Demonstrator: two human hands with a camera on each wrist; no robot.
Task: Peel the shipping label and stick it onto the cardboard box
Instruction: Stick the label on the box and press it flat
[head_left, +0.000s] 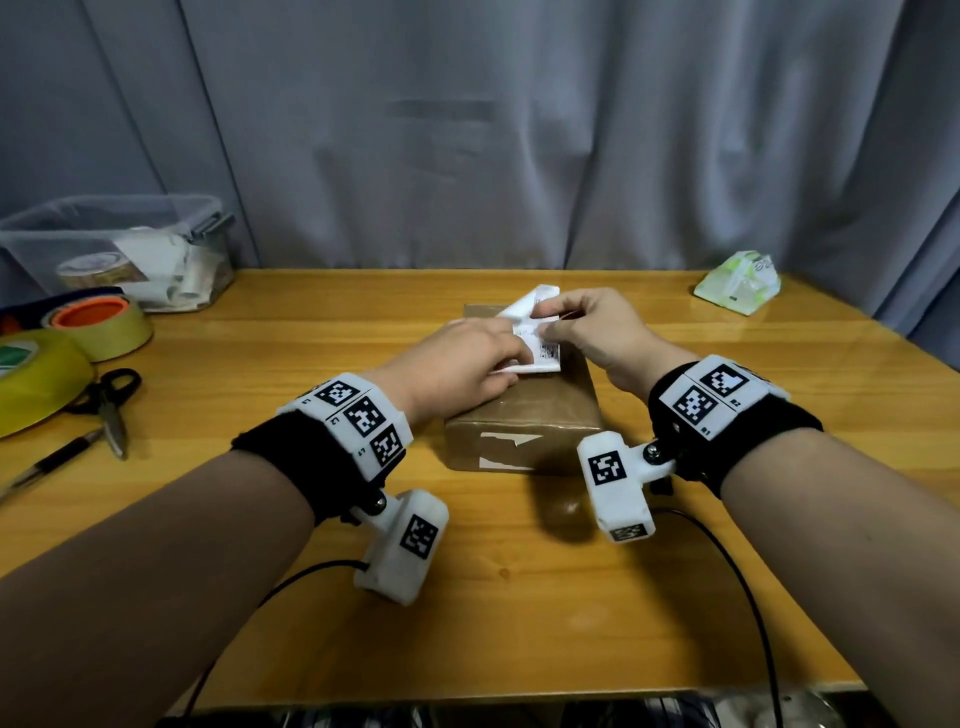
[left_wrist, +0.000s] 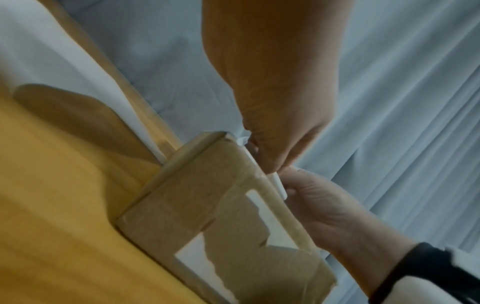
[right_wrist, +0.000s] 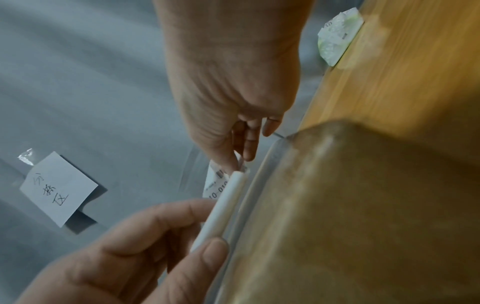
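The label (head_left: 535, 338) is thin, light paper and bends easily, so it is best held at a corner. It is above the top of the box (head_left: 524, 415), which stands mid-table (head_left: 727, 519). The left hand (head_left: 462, 364) pinches its near part; the right hand (head_left: 592, 327) pinches its far part (backing seems partly peeled). There is free room around the box; the scissors (head_left: 111, 405) lie well apart on the left.

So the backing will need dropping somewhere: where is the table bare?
Bare wood lies right of the cardboard box, up to the tissue pack, and in front between the forearms. The left edge is crowded: tape rolls, scissors, pen, plastic bin.
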